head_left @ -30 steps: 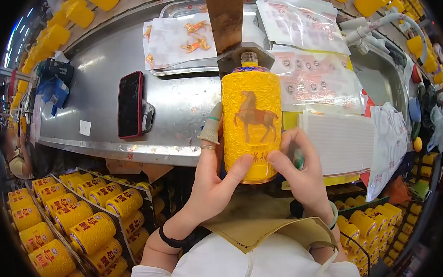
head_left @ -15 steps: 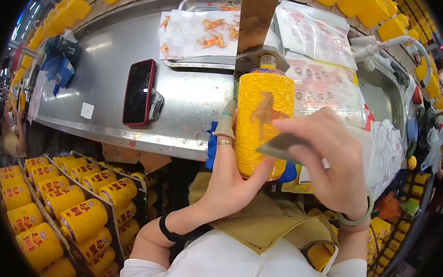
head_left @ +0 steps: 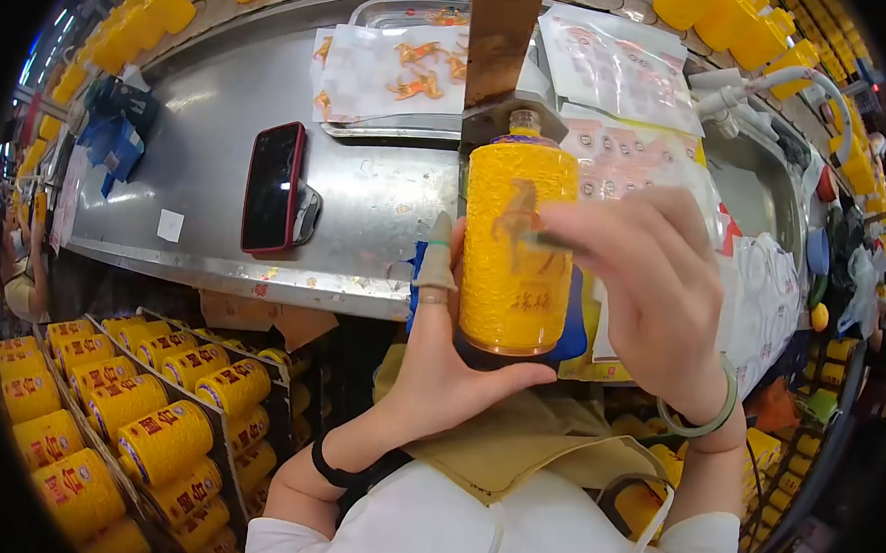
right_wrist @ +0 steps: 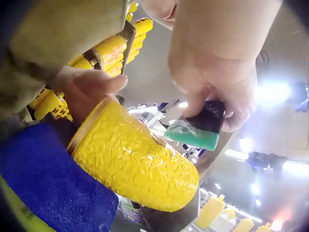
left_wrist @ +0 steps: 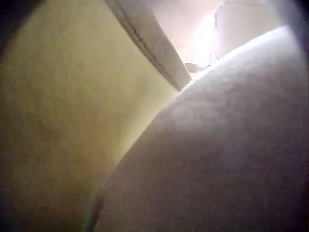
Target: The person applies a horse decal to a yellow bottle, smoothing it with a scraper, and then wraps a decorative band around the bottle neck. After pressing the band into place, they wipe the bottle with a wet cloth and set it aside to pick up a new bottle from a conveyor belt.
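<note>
While the right hand (head_left: 667,298) pinches a black-and-green scraper (right_wrist: 195,137) by the yellow bottle (head_left: 503,270), mid-frame in the head view, the left hand (head_left: 450,377) touches the bottle's lower left, thumb and index spread, other fingers hidden.

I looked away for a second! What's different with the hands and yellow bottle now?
The right hand let go of the yellow bottle; its scraper is now over the horse picture. The left hand's thumb came off the front. The bottle still points away; the red-cased phone hasn't moved.
</note>
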The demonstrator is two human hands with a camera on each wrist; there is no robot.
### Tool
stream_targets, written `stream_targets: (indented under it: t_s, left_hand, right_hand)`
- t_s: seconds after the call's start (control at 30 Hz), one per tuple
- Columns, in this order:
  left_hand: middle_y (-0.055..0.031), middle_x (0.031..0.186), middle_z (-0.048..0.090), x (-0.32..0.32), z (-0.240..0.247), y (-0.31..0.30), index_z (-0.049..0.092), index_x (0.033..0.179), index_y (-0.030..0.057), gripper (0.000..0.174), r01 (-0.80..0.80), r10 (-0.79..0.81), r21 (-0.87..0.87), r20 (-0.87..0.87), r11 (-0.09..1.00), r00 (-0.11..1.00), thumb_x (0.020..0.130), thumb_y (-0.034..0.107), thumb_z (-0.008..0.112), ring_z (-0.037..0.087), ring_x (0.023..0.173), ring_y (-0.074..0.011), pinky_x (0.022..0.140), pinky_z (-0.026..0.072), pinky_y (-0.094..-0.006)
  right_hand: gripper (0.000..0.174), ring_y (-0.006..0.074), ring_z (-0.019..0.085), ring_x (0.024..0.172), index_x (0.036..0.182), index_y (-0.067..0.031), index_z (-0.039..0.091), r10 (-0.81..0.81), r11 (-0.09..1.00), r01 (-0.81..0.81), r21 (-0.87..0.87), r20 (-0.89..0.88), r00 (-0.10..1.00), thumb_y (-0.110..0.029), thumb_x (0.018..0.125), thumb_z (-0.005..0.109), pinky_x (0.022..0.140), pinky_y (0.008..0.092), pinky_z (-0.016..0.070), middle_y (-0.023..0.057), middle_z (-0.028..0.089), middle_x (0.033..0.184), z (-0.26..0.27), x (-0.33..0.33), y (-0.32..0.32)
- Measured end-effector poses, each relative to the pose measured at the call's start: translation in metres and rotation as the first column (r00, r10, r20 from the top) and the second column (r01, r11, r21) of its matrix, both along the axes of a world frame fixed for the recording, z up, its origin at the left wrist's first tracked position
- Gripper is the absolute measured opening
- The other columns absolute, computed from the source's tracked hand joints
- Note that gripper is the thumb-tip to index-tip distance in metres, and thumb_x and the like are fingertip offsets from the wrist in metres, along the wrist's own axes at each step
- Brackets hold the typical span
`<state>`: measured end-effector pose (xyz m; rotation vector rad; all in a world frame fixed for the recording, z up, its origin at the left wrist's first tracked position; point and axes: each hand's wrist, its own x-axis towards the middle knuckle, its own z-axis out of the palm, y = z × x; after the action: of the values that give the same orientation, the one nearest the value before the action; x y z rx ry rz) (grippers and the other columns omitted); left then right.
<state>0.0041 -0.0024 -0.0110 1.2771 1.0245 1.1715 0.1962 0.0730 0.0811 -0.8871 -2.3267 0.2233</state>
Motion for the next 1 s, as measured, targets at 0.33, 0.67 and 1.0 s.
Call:
stream_targets:
  t_s: [0.33,0.67,1.0]
  left_hand:
    - [-0.0185,0.151,0.045,-0.006,-0.024,-0.022,0.03,0.159,-0.0003,0.104,-0.145,0.197,0.22,-0.232,0.965,0.953,0.073,0.003,0.09,0.051,0.139,-0.0316,0.116,0.0424,-0.0413]
    - [-0.0203,0.149,0.04,0.002,-0.004,-0.017,0.053,0.149,0.0043,0.085,0.016,0.304,0.465,-0.604,0.885,0.736,0.074,0.009,0.093,0.05,0.133,-0.0384,0.109,0.0449,-0.044]
    - [-0.0231,0.138,0.05,0.017,0.011,-0.016,0.069,0.135,0.0155,0.072,0.039,0.406,0.471,-0.795,0.881,0.45,0.068,0.006,0.092,0.057,0.121,-0.0425,0.099,0.0516,-0.0455]
  right_hand:
    - [0.032,0.0122,0.059,0.085,0.111,-0.0149,0.077,0.144,0.978,-0.12,0.173,-0.13,0.981,-0.011,0.079,0.074,0.068,0.0258,0.0456,-0.0037,0.073,0.11,-0.037,0.01,-0.057]
    - [0.023,0.0249,0.069,0.084,0.11,-0.0019,0.071,-0.297,0.935,0.162,-0.315,-0.447,0.844,0.005,0.088,0.065,0.073,0.0315,0.0535,0.0113,0.072,0.103,-0.055,0.017,-0.068]
    - [0.018,0.0075,0.057,0.08,0.114,0.0008,0.064,-0.622,0.709,0.185,-0.681,-0.479,0.619,0.0,0.096,0.066,0.069,0.0236,0.0477,0.0041,0.062,0.094,-0.051,0.008,-0.07]
